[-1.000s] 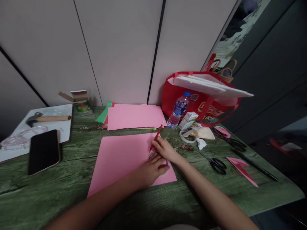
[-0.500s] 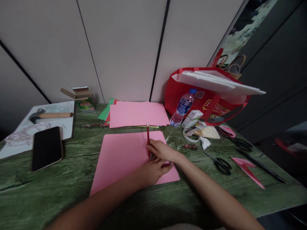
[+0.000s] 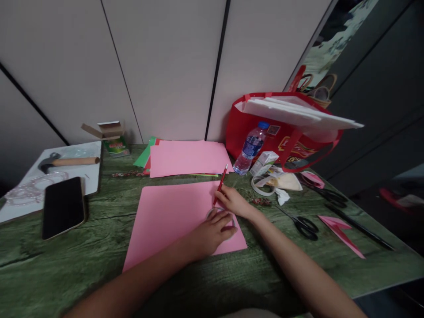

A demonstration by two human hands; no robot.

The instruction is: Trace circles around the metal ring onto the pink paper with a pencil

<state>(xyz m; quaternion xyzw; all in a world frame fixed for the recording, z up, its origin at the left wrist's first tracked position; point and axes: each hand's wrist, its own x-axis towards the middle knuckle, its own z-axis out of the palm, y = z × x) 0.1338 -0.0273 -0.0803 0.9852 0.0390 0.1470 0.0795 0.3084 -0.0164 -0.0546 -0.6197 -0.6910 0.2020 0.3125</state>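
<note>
A sheet of pink paper [image 3: 165,221] lies before me on the table. My left hand [image 3: 213,229] spans a round ring [image 3: 208,213] near the paper's right side, its fingers and thumb holding it down; most of the ring is hidden under the hand. My right hand [image 3: 235,201] pinches a red pencil [image 3: 221,182] just beyond the ring. The pencil tilts to the right, its lower end at the paper by the ring's far rim.
Behind the sheet is a paper stack [image 3: 188,159]. Rightward are a water bottle [image 3: 251,149], red bag [image 3: 281,128], tape roll [image 3: 262,191], scissors [image 3: 304,226] and folded pink paper [image 3: 341,234]. Leftward are a phone [image 3: 63,207], hammer [image 3: 74,161] and small box [image 3: 115,143].
My right hand has moved right and slightly away from me, off my left hand. The pencil has gone from nearly upright to tilted right. More of the ring shows under my left hand.
</note>
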